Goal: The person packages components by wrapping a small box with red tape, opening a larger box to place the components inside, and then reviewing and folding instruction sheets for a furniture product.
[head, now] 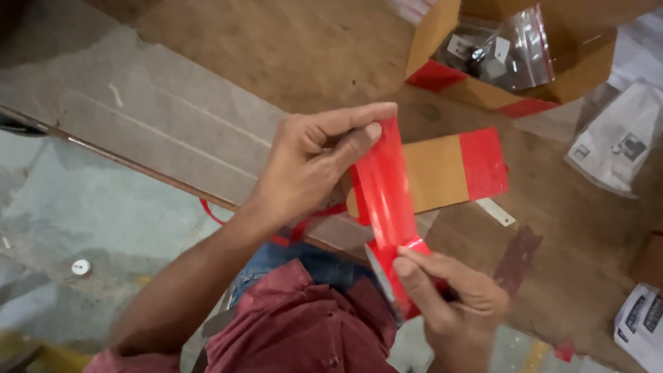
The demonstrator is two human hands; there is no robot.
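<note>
My left hand point(314, 155) pinches the upper end of a strip of red tape point(383, 190) between thumb and fingers. The lower end of the same strip runs to a red tape roll point(404, 276), which my right hand point(456, 304) grips near my lap. The strip is stretched taut between both hands, above the edge of a wooden table. Just behind the tape lies a flat brown cardboard piece point(435, 171) with a red band on its right end.
An open cardboard box point(580, 76) with red tape on its corners holds clear bags of small metal parts point(497, 52). Printed paper leaflets point(618, 141) lie at the right, more leaflets point(642, 321) at the lower right. A grey board point(159, 131) covers the table's left.
</note>
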